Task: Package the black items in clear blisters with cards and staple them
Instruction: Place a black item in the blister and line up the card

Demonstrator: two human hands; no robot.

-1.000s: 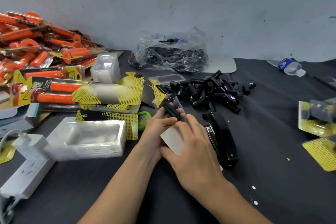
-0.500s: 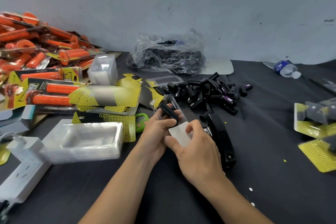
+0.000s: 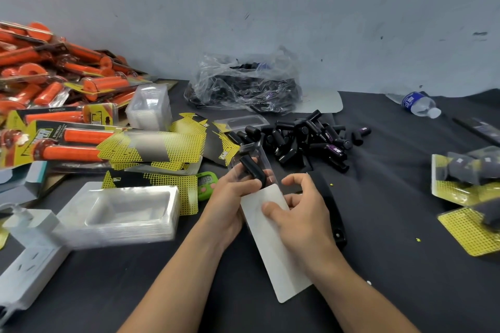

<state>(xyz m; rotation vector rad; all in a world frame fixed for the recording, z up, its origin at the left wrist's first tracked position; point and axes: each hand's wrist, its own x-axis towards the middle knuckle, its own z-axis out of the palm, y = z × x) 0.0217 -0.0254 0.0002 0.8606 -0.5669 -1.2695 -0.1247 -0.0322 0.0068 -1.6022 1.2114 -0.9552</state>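
My left hand grips a clear blister with a black item inside it, held above the dark table. My right hand pinches a card, white side up, whose top end meets the blister's lower edge. A black stapler lies just behind my right hand, mostly hidden by it. A loose heap of black items lies further back. Yellow-and-black cards are spread to the left, beside a stack of clear blisters.
Orange packaged grips pile up at the far left. A clear plastic bag of black items sits by the wall, a water bottle lies at back right. Finished packs lie at the right edge, a white power strip at front left.
The card now extends far out of the blister toward me, where only a small part showed before. Both hands have stayed together in front of the stapler.
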